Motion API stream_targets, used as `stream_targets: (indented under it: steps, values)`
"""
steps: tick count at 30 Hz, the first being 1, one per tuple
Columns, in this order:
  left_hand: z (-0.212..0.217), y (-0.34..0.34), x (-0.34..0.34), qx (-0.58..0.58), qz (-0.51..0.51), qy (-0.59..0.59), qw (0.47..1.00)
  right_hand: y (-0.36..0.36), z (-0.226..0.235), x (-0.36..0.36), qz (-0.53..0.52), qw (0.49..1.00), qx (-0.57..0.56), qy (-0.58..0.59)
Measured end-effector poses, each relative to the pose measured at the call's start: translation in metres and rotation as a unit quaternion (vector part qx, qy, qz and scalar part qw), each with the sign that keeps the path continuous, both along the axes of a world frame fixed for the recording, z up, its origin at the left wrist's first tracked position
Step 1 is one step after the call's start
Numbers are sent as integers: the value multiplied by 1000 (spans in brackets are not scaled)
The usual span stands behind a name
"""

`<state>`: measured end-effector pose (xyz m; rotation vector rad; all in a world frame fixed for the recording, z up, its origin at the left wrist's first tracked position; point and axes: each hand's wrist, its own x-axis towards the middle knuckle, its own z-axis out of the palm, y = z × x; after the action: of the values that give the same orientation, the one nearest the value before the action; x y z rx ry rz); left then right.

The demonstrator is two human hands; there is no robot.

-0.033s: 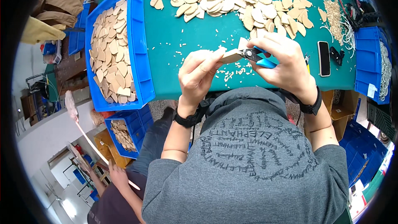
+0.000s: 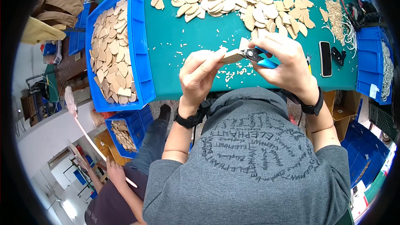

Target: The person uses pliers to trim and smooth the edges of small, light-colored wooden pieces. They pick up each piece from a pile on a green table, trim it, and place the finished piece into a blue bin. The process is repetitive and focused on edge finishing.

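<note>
My left hand [image 2: 199,75] pinches a flat tan piece [image 2: 233,57] between thumb and fingers, a little above the near part of the table. Around a pair of nippers [image 2: 267,63] with blue handles, the fingers of my right hand [image 2: 287,60] are closed. The dark jaws meet the right end of the tan piece; whether they grip it I cannot tell. A pale, pointed piece [image 2: 243,43] shows just above the jaws. Beneath my hands lie small pale scraps [image 2: 237,74] on the green table [image 2: 179,37].
Rounded tan pieces form a large pile [image 2: 225,0] at the far side. A blue bin [image 2: 141,46] of similar pieces stands left. To the right are a phone [image 2: 326,59], pale shavings [image 2: 336,16] and a blue crate [image 2: 370,64]. At lower left, a person [image 2: 116,183] holds a long pole.
At lower left, the other person's hand, pole and leg have shifted slightly. My hands, the nippers and the tan piece look unmoved.
</note>
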<state>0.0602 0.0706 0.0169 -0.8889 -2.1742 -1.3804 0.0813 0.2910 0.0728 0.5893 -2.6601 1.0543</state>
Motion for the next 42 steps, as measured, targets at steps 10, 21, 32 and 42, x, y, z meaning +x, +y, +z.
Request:
stream_targets:
  steps: [10,21,32,42]
  values:
    - [2,5,-1,-24,-5,21,999,6,-6,0,0,1000,-13,4]
    - [-5,8,1,-17,-18,-16,1000,15,-19,0,3,999,-32,12]
    - [-11,7,13,245,-206,-420,849,3,-1,-11,72,819,-415,-390]
    - [-16,7,20,278,-242,-442,818,-8,-3,-15,57,743,-469,-474]
